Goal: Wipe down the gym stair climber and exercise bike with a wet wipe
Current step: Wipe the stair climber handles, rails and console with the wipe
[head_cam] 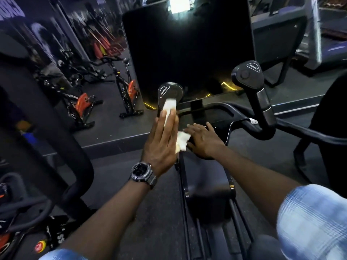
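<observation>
A black exercise machine stands in front of me, with a large dark console screen [187, 51] and two upright handles topped by round knobs. My left hand [161, 145], with a wristwatch on the wrist, presses a white wet wipe [170, 107] flat against the left handle [170, 92], fingers straight. The wipe's lower end [182, 142] hangs out beside my palm. My right hand [203, 141] rests palm down on the black crossbar just right of that handle, fingers spread, holding nothing. The right handle [247, 76] stands untouched farther right.
Several orange and black spin bikes [125, 91] stand in rows to the left on a dark floor. A thick black frame [47, 119] of another machine curves through the left foreground. A treadmill [323, 34] sits at the far right. A raised floor step [112, 141] runs across.
</observation>
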